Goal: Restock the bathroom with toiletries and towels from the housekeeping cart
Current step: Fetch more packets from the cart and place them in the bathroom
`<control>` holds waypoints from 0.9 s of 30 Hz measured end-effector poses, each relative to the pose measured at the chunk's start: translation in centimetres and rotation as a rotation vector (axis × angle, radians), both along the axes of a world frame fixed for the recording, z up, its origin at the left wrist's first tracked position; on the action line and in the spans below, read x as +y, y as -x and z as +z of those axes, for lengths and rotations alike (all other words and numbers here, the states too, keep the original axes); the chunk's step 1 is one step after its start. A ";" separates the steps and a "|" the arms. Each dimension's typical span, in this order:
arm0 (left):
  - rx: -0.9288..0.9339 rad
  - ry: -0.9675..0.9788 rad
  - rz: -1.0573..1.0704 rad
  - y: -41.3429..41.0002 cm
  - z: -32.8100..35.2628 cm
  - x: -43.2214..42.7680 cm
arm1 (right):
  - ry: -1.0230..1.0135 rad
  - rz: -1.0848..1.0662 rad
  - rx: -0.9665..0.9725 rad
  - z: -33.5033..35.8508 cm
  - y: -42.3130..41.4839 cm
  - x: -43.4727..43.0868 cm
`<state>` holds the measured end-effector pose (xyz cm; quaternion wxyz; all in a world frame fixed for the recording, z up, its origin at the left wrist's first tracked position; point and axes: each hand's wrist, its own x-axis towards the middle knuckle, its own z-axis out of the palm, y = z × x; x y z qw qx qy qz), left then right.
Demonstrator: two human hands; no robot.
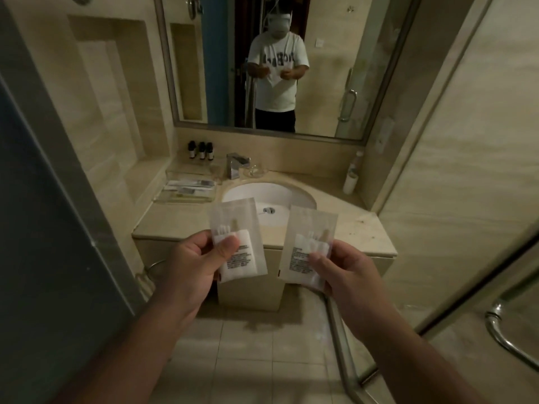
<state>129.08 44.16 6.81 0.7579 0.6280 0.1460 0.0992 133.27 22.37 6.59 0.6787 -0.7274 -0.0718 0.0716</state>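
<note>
Left hand (189, 258): fingers (227, 246) clamped on left packet (237, 237). Right hand (347, 275): clamped on right packet (309, 243). Both packets in air, short of tabletop (364, 231). Step: delivering toiletries. Next, likely: reach ahead-left of fingers, lay packets in tray (175, 200).

Head-height view, downward toward the sink (253, 194)

Open counter (358, 228) shows left-front and right of the basin (248, 193); the tray (186, 199) fills the left rear; tap (234, 166) and glasses (256, 170) guard the back edge; the shower glass (455, 170) hems the right side.
</note>
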 end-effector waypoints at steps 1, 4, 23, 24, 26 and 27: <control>0.009 -0.010 -0.004 -0.4 -0.2 0.7 | 0.001 -0.007 0.018 -0.2 -0.5 0.7; 0.042 -0.050 0.015 -1.6 -1.3 3.0 | -0.013 0.004 0.053 -1.0 -2.6 2.9; 0.128 -0.262 0.281 -18.1 -2.2 14.5 | -0.055 0.174 0.151 -3.0 -24.7 16.9; 0.129 -0.250 0.299 -19.0 -2.2 14.8 | -0.044 0.188 0.146 -3.2 -25.7 17.4; 0.135 -0.224 0.322 -20.7 -2.5 15.4 | -0.037 0.209 0.158 -4.0 -27.4 18.3; 0.144 -0.213 0.329 -21.4 -2.8 15.8 | -0.041 0.216 0.177 -4.5 -28.1 18.7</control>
